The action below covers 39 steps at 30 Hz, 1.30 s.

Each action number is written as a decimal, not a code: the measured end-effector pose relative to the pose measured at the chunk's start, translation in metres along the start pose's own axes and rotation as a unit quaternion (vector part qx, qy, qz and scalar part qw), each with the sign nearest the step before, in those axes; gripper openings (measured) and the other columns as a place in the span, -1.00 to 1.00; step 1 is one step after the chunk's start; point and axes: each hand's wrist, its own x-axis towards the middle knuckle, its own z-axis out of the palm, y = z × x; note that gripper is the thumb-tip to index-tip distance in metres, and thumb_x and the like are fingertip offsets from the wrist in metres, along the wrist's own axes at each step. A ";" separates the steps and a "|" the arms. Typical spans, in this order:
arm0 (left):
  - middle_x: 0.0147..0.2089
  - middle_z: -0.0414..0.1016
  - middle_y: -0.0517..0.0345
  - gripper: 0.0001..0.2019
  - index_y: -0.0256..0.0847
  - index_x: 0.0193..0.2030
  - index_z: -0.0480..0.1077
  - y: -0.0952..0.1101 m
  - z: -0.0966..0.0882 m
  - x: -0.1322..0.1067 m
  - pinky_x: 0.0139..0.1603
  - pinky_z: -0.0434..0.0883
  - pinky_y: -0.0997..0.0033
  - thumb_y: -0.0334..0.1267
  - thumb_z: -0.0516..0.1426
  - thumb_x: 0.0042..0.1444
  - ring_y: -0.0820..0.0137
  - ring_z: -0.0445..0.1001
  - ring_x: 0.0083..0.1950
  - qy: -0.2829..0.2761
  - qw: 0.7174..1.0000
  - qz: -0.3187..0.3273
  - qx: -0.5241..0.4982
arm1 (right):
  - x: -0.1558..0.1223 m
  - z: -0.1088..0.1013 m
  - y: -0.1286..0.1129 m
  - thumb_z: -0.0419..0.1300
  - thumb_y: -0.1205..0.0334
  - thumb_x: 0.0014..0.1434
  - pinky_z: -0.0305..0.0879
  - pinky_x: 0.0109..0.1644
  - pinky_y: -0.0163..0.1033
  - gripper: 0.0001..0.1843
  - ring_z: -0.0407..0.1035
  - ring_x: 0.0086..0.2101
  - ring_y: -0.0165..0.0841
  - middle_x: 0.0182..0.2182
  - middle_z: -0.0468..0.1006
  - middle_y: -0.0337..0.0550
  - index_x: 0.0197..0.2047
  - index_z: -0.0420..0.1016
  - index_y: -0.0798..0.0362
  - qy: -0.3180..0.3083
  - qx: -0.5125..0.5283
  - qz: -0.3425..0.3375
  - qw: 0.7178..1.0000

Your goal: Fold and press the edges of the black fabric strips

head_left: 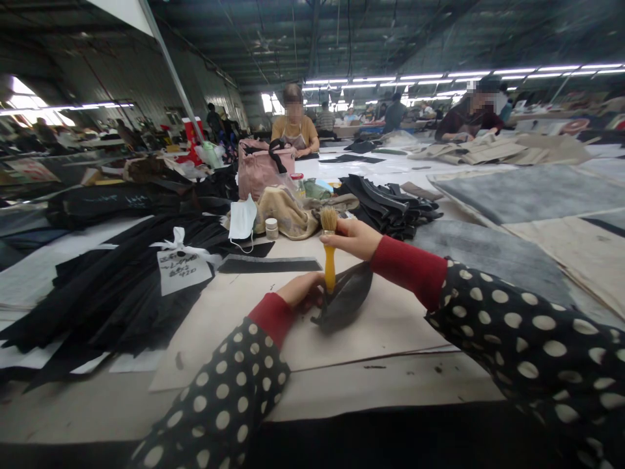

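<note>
My right hand (355,238) grips a brush (331,255) by its neck, with the pale bristles upward and the yellow handle pointing down. The handle's lower end meets the left side of a dark, curved piece of material (349,299). My left hand (306,290) is closed at that piece's left edge, beside the handle tip; its fingertips are partly hidden. Under both hands lies a large pale sheet (234,326) with a few dark marks. Just beyond it, a flat black strip (270,264) rests on the table.
Black cut pieces (122,280) with a handwritten tag (183,270) spread at left. A face mask (242,218), small jar (271,228), beige cloth (288,210) and pink bag (266,168) stand beyond. Grey sheets (527,192) lie right. Two co-workers (294,130) (469,117) sit across.
</note>
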 end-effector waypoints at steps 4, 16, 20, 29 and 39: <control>-0.64 0.24 0.25 -0.54 -0.29 -0.22 0.34 0.004 0.002 -0.002 -0.69 -0.10 0.53 0.07 -0.06 -0.04 0.60 0.01 -0.72 0.012 1.000 -0.004 0.010 | -0.001 -0.007 0.014 0.12 0.08 -0.04 0.19 -0.38 -0.31 -0.71 0.24 -0.48 -0.45 -0.53 0.34 -0.26 -0.33 0.35 0.14 0.021 0.056 0.026 0.998; -0.49 0.31 0.14 -0.40 -0.31 -0.28 0.37 0.027 0.006 -0.003 -0.62 0.18 0.54 0.24 -0.13 -0.04 0.49 0.26 -0.55 0.039 0.966 0.061 0.247 | -0.041 -0.044 0.014 0.18 0.10 -0.10 0.18 -0.43 -0.31 -0.73 0.24 -0.51 -0.45 -0.56 0.34 -0.26 -0.40 0.32 0.14 0.111 0.070 0.102 0.986; -0.26 0.39 0.02 -0.37 -0.27 -0.15 0.35 0.053 0.011 0.011 -0.57 0.25 0.53 0.25 -0.14 -0.06 0.41 0.36 -0.41 -0.005 0.930 0.064 0.361 | -0.062 -0.062 0.008 0.21 0.11 -0.15 0.17 -0.45 -0.31 -0.72 0.22 -0.53 -0.47 -0.56 0.35 -0.27 -0.41 0.33 0.13 0.169 0.113 0.122 0.971; -0.19 0.42 0.02 -0.50 -0.16 0.02 0.28 0.090 0.072 0.055 -0.19 0.29 0.38 -0.19 0.12 -0.15 0.24 0.38 -0.18 0.027 0.817 0.177 0.549 | -0.126 -0.092 0.000 0.21 0.07 -0.13 -0.18 -0.65 -0.38 -0.72 -0.05 -0.68 -0.59 -0.68 0.16 -0.37 -0.42 0.35 0.12 0.253 0.161 0.146 0.943; -0.52 0.23 0.33 -0.23 -0.04 0.24 -0.22 0.053 0.015 -0.037 -0.50 0.36 0.49 -0.42 0.04 -0.11 0.54 0.29 -0.57 0.266 0.944 0.174 0.088 | -0.165 -0.108 -0.030 0.20 0.23 -0.06 -0.22 -0.66 -0.39 -0.89 -0.05 -0.70 -0.61 -0.72 0.10 -0.37 -0.45 0.39 0.10 0.356 0.270 0.082 0.891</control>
